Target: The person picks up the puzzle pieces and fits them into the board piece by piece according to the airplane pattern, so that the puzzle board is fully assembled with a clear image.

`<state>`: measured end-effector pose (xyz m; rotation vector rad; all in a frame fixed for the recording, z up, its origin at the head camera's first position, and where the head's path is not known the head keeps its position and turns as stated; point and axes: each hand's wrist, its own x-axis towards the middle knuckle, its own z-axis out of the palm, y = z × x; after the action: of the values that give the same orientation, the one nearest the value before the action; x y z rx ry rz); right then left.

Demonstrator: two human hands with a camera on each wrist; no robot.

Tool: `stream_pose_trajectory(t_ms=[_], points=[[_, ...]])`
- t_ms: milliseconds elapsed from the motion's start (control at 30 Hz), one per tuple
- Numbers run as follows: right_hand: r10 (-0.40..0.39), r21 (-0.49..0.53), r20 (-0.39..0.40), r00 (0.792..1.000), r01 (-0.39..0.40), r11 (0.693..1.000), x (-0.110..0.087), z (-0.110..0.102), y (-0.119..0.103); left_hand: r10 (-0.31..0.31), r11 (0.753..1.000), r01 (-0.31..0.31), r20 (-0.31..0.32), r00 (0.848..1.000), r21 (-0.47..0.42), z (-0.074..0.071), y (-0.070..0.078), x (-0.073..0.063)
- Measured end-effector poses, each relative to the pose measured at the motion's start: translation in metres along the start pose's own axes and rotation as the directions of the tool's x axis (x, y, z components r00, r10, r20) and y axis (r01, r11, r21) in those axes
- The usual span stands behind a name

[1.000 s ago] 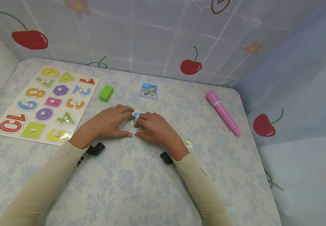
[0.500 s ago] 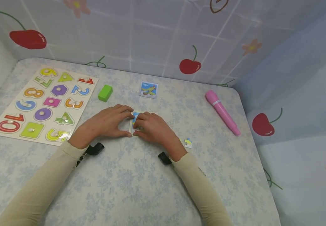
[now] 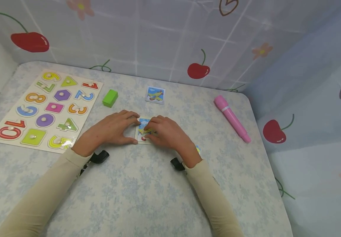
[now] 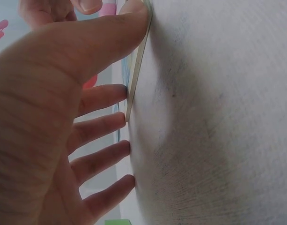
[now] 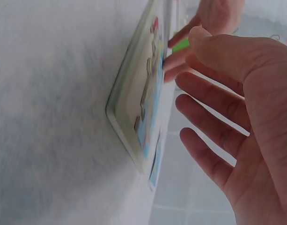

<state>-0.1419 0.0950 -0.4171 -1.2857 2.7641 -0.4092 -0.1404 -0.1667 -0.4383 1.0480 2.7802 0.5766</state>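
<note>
A small jigsaw board point(image 3: 143, 131) with a yellow plane picture lies flat at the middle of the table. Its pale frame and a bare strip beside the fitted pieces show in the right wrist view. My left hand point(image 3: 111, 128) touches its left side, thumb at the near corner and extended fingertips along the edge. Above the right part hovers my right hand point(image 3: 168, 133), fingers loosely bent, with nothing visible between thumb and fingers in the right wrist view. It hides that end of the board in the head view. A loose jigsaw piece point(image 3: 198, 149) peeks out beyond my right wrist.
A plane picture card point(image 3: 155, 95) lies behind the board, with a green block point(image 3: 110, 98) to its left. The number and shape peg puzzle point(image 3: 55, 115) covers the table's left side. A pink microphone-like toy point(image 3: 232, 118) lies at right. A printed curtain borders the back.
My right hand has shifted slightly right, uncovering more of the plane picture, while its wrist now covers most of the loose piece. The left hand stays in place.
</note>
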Motion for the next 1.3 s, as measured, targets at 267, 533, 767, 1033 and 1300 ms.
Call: stream_pose_trajectory(t_ms=[267, 533, 767, 1033, 1300], points=[[0.047, 0.053, 0.016, 0.999, -0.048, 0.997, -0.016, -0.005, 0.009, -0.022, 1.0, 0.022, 0.021, 1.0, 0.009, 0.001, 0.001, 0.0], [0.105, 0.091, 0.015, 0.994, -0.106, 0.99, -0.035, -0.011, 0.02, -0.029, 0.999, 0.029, 0.029, 0.999, 0.019, 0.002, -0.001, 0.0], [0.169, 0.131, 0.0, 0.986, -0.167, 0.977, -0.055, -0.014, 0.031, -0.034, 0.999, 0.033, 0.025, 0.999, 0.027, 0.002, 0.0, 0.0], [0.194, 0.193, -0.006, 0.981, -0.189, 0.963, -0.072, -0.016, 0.038, -0.038, 0.999, 0.038, 0.021, 0.999, 0.013, 0.002, 0.0, 0.0], [0.224, 0.237, 0.001, 0.975, -0.218, 0.947, -0.085, -0.017, 0.043, -0.036, 0.999, 0.036, 0.021, 0.999, 0.018, 0.003, 0.0, 0.001]])
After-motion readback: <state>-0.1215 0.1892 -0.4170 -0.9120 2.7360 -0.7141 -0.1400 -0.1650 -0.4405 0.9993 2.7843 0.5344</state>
